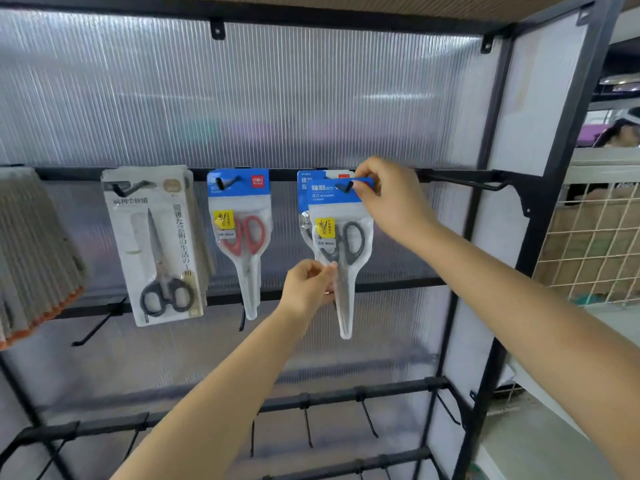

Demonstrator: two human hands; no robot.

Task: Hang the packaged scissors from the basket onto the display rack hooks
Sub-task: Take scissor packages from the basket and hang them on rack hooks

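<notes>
A blue-topped pack of black-handled scissors [341, 244] hangs at a hook [346, 186] on the rack's upper bar, in front of another blue pack [306, 188]. My right hand [388, 199] pinches the pack's top right corner beside the hook. Lower down, my left hand [308, 285] pinches the pack's left edge near the blades. To the left, a red-handled scissors pack [240, 237] and a white-carded pack with black handles [159, 244] hang on their own hooks. The basket is out of view.
Grey gloves with orange cuffs [34, 258] hang at the far left. A bare hook [464, 181] sticks out right of my right hand. Lower bars carry several bare hooks [369, 422]. The black rack post [540, 209] and a white wire grid [595, 244] stand on the right.
</notes>
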